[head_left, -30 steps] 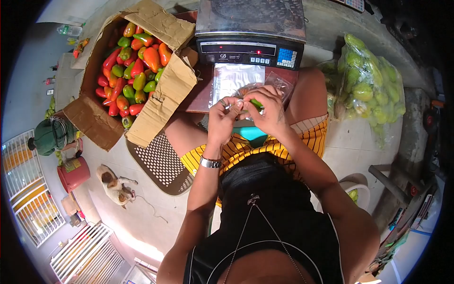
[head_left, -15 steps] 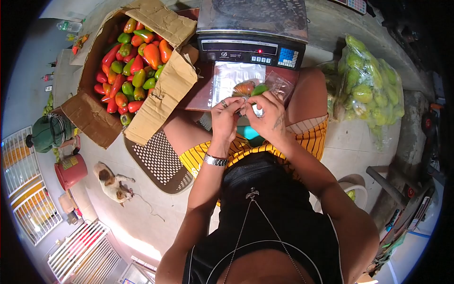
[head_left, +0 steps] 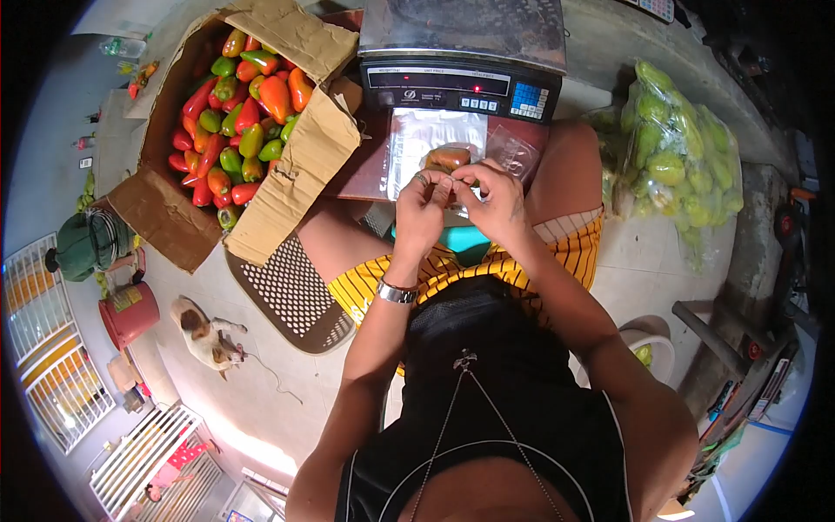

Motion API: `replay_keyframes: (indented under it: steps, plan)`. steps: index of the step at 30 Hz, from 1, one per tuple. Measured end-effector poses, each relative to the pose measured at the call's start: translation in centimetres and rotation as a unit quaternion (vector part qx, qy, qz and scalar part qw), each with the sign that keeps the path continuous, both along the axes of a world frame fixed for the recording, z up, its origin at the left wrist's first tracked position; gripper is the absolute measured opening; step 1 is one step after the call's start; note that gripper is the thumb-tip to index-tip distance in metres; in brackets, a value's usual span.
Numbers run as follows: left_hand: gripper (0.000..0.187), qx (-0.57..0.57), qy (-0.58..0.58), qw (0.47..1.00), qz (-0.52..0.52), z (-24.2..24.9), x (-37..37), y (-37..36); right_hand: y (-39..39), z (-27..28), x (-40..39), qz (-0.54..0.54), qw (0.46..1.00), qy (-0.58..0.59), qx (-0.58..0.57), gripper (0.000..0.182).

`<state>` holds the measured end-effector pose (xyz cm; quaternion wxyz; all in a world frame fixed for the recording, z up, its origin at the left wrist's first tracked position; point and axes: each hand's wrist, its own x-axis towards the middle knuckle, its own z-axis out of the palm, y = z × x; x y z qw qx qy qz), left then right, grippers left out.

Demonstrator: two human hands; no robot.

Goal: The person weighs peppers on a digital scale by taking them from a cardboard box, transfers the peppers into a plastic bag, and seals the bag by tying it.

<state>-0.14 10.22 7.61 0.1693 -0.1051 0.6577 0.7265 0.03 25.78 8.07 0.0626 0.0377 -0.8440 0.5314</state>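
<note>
My left hand and my right hand meet in front of my lap, fingertips pinched together on the gathered end of a small plastic bag of peppers. An orange-red pepper shows through the bag just beyond my fingers; the pinched end itself is mostly hidden. Under the bag lies a pile of flat clear plastic bags on a dark red surface. Another clear bag lies to the right of it.
A digital scale stands just ahead. Left of it, an open cardboard box holds red, orange and green peppers. A big bag of green vegetables rests at right. A plastic crate, a cat and a seated person are leftward.
My hands have drawn closer together at the bag's end, and the right one has tilted inward. The green pepper is now mostly hidden. A figure in red has appeared at lower left.
</note>
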Motion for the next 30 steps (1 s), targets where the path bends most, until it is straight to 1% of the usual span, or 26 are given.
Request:
replay_keyframes:
  steps: [1,4,7,10,13,14,17,20,23,26,28,29,30]
  plan:
    - [0.013,-0.014,0.006,1.000,-0.006,-0.4,-0.1,-0.1,0.3,-0.1,-0.2,0.017,1.000,-0.009,-0.001,0.020]
    - [0.012,-0.049,0.017,0.997,-0.048,-0.8,-0.3,-0.7,1.3,0.0,-1.0,0.091,0.993,-0.073,0.004,0.011]
    - [0.010,-0.071,0.022,0.993,-0.090,-0.6,-0.7,-1.4,1.3,-0.9,-1.2,0.113,0.993,-0.037,0.020,0.011]
    - [0.009,-0.076,0.023,0.991,-0.107,0.3,-1.0,-1.5,0.8,-0.9,-0.9,0.095,0.992,-0.011,0.076,0.011]
    - [0.008,-0.102,0.040,0.986,-0.125,0.2,-1.1,-1.7,0.9,-1.6,-0.9,0.102,0.990,-0.030,0.093,0.014]
    - [0.008,-0.115,0.048,0.983,-0.132,0.1,-1.1,-1.8,1.0,-1.8,-1.0,0.101,0.991,-0.034,0.081,0.014]
    - [0.007,-0.236,0.140,0.947,-0.167,1.2,-1.7,-1.6,1.3,-2.3,-1.3,0.104,0.993,-0.040,0.048,0.013]
    - [0.009,-0.333,0.204,0.903,-0.178,0.6,-2.0,-1.7,1.7,-2.5,-1.3,0.116,0.992,-0.041,0.035,0.014]
    - [0.013,-0.355,0.152,0.899,-0.206,1.4,-2.3,-1.7,1.6,-2.2,-1.2,0.120,0.991,-0.044,0.041,0.015]
    - [0.014,-0.331,0.099,0.915,-0.210,1.0,-2.6,-1.9,1.7,-1.9,-1.3,0.139,0.987,-0.066,0.041,0.015]
    - [0.014,-0.293,0.086,0.932,-0.195,0.8,-2.6,-2.1,2.0,-1.8,-1.9,0.163,0.981,-0.101,0.025,0.015]
    - [0.014,-0.273,0.080,0.940,-0.189,0.7,-2.6,-2.1,2.1,-1.6,-1.9,0.156,0.981,-0.117,0.026,0.015]
    - [0.013,-0.230,0.064,0.954,-0.181,0.6,-2.6,-2.2,2.0,-1.1,-2.0,0.149,0.980,-0.132,0.027,0.014]
